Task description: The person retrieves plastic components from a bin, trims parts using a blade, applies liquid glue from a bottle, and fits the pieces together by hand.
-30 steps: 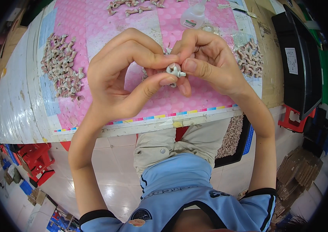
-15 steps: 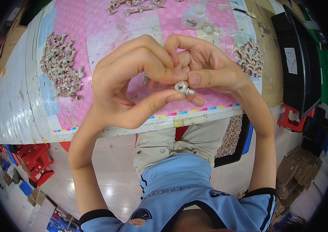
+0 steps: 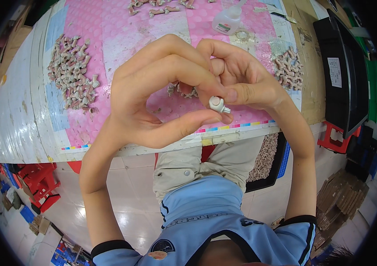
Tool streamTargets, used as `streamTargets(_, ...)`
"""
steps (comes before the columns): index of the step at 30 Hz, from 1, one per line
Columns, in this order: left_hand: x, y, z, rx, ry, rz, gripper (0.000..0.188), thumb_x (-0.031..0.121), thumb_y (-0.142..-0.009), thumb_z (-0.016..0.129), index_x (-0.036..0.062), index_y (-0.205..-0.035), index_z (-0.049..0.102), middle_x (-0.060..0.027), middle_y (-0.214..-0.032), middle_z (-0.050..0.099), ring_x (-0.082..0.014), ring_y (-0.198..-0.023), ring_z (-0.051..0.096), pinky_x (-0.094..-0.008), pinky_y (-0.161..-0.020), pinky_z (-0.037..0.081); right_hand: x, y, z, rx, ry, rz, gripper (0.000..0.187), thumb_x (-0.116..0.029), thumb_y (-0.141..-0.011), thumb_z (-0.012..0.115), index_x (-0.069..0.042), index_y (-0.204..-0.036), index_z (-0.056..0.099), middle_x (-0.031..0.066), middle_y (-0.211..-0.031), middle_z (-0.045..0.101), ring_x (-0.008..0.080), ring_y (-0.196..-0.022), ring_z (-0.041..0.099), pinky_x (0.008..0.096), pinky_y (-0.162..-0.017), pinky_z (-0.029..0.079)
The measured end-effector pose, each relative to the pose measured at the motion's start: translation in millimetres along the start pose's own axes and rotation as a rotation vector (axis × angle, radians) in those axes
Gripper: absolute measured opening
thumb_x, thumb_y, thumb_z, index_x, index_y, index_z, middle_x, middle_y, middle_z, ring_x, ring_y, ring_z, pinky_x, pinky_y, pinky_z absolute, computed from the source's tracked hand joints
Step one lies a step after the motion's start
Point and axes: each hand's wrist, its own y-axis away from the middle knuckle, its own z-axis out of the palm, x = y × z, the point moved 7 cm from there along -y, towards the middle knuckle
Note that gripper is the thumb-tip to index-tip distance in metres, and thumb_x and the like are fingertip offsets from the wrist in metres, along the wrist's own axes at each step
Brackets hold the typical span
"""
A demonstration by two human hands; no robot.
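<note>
A small whitish jointed plastic piece (image 3: 216, 104) with a round knob and a short peg sits between the fingertips of both hands, above the table's near edge. My left hand (image 3: 128, 91) is closed in a pinch, its thumb below the piece and its index finger above. From the other side, the thumb and fingers of my right hand (image 3: 259, 86) press on the piece too. Part of the piece is covered by fingers. Beyond my left hand's fingers, a few more pinkish and white pieces (image 3: 181, 90) show on the pink sheet.
Piles of similar pieces lie at the left (image 3: 71, 73), the right (image 3: 288, 68) and the far edge (image 3: 157, 9). A clear squeeze bottle (image 3: 226, 21) stands at the back. A black bin (image 3: 346, 66) is at the right. Beside my legs sits a filled black tray (image 3: 264, 162).
The piece has turned between my fingers, so its round knob now shows. Both hands have shifted slightly to the right, uncovering more of the pieces behind them.
</note>
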Motion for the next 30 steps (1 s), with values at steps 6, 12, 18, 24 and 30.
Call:
streamTargets(6, -2, 2, -2, -0.009, -0.047, -0.025, 0.021, 0.011, -0.057, 0.068, 0.0010, -0.068, 0.054, -0.0053, -0.064, 0.046, -0.0126, -0.058, 0.042, -0.0213, -0.050, 0.031, 2, 1, -5, 0.054, -0.029, -0.002, 0.025, -0.008, -0.078, 0.053, 0.000, -0.097, 0.039, 0.0083, -0.073, 0.055, 0.0135, -0.060, 0.054, 0.0218, -0.052, 0.041)
streamTargets(12, -9, 4, -6, 0.060, 0.052, -0.114, 0.017, 0.003, -0.058, 0.069, 0.0025, -0.066, 0.054, -0.0031, -0.061, 0.048, -0.0080, -0.051, 0.041, -0.0177, -0.042, 0.027, -4, 4, -14, 0.169, 0.245, 0.089, 0.027, -0.014, -0.074, 0.057, -0.001, -0.091, 0.041, 0.0053, -0.074, 0.053, 0.0078, -0.057, 0.052, 0.0187, -0.052, 0.042)
streamTargets(18, -26, 12, -15, 0.280, 0.253, -0.219, 0.015, 0.000, -0.067, 0.063, 0.0008, -0.075, 0.051, -0.0020, -0.067, 0.048, -0.0066, -0.057, 0.041, -0.0165, -0.049, 0.030, -52, 29, -61, 0.736, 1.101, 0.010, 0.025, -0.019, -0.072, 0.061, -0.005, -0.059, 0.045, -0.0044, -0.049, 0.044, 0.0037, -0.045, 0.043, 0.0178, -0.041, 0.034)
streamTargets(24, -47, 19, -12, 0.338, 0.661, -0.482, 0.013, 0.011, -0.079, 0.053, 0.0018, -0.084, 0.045, -0.0050, -0.073, 0.050, -0.0086, -0.062, 0.046, -0.0193, -0.058, 0.037, -71, 31, -48, 1.023, 1.350, -0.257, 0.031, -0.018, -0.071, 0.063, -0.007, -0.063, 0.036, -0.0034, -0.057, 0.034, 0.0042, -0.050, 0.031, 0.0173, -0.045, 0.029)
streamTargets(30, -51, 22, -1, 0.261, 0.797, -0.529, 0.011, 0.011, -0.077, 0.050, 0.0040, -0.084, 0.044, -0.0105, -0.082, 0.054, -0.0101, -0.066, 0.050, -0.0211, -0.061, 0.041, -64, 30, -50, 1.066, 1.525, -0.420, 0.025, -0.018, -0.070, 0.064, -0.001, -0.078, 0.047, 0.0006, -0.068, 0.046, 0.0093, -0.059, 0.041, 0.0208, -0.055, 0.037)
